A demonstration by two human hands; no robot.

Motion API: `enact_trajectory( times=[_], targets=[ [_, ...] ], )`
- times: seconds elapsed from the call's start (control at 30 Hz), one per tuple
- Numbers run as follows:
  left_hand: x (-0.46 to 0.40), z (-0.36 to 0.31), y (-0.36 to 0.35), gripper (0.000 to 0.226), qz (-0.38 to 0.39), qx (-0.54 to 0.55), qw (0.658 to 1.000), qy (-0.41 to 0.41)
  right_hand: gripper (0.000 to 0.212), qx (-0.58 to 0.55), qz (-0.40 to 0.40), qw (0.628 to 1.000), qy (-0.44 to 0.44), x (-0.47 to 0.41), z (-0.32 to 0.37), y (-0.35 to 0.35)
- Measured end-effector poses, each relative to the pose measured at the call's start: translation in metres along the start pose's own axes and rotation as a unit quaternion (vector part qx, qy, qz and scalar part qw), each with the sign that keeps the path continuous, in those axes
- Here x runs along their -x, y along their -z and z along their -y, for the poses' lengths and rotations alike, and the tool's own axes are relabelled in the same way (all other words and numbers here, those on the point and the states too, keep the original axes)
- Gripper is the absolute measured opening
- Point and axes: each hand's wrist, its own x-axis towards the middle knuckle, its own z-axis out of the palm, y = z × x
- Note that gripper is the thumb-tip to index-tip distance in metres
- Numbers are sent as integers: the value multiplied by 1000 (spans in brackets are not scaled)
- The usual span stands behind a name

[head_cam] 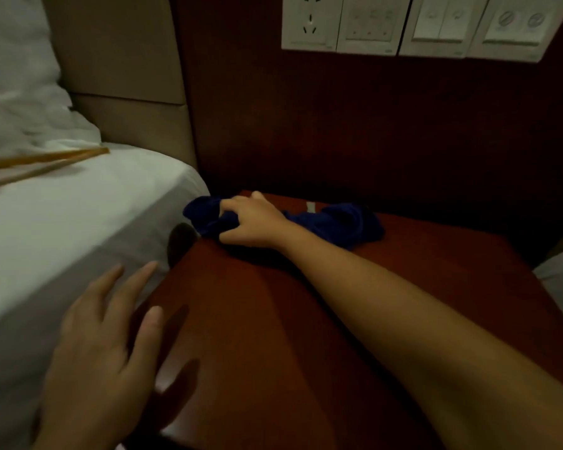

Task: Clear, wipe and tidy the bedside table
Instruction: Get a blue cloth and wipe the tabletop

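One item is left on the glossy red-brown wooden tabletop (306,319): a crumpled dark blue cloth (335,222), lying at the far-left corner, just beside the white-sheeted bed (78,216).

The cloth is gripped by the right hand (252,222), fingers curled round the bunched left end; the other end trails loose to the right across the wood. The left hand (101,339) is held flat with fingers spread and straight at the near-left edge of the tabletop, nothing grasped. Whether it touches the wood cannot be told.

Handling, as judged:
- Cloth is soft, limp and light; no stiffness, so it will not push ahead of the hand and the loose tail will be dragged.
- Best taken in a bunch at the middle, or flattened under the palm, so more fabric is pressed to the surface.
- Polished surface looks slick; little drag is expected, pressure must be supplied by the hand.
- Nothing fragile is involved.

Step judged as wiping, with clearing apparently done.

A small pale patch (310,206) is seen on the wood by the cloth; possibly a reflection, not identifiable. White wall switches and sockets (413,24) are mounted above on the dark panel.
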Motion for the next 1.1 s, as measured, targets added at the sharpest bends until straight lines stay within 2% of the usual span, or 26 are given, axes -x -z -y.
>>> enact_trajectory(
  times=[0.1,0.17,0.4,0.53,0.67,0.77,0.9,1.1],
  targets=[
    [4,-6,8,63,11,-14,1000,1,19,-3,7,1000,-18,15,9,2],
    [6,-6,7,64,-11,-7,1000,-9,20,-13,20,1000,-17,38,20,4],
    [7,4,2,65,-47,63,997,7,36,-73,124,984,107,193,89,19],
    [8,6,-2,61,-62,87,994,4,39,-102,170,975,101,224,72,34],
    [0,19,-9,56,-74,101,992,-20,37,-64,113,989,68,193,31,34],
    [0,20,-9,54,-75,110,991,-29,30,-52,48,997,-27,150,-30,42],
    [1,16,-6,55,-70,72,994,-46,22,-67,-28,986,-150,104,-97,55],
    [-1,23,-6,62,-49,3,998,-43,25,-58,-89,972,-208,83,-113,56]
  ],
)
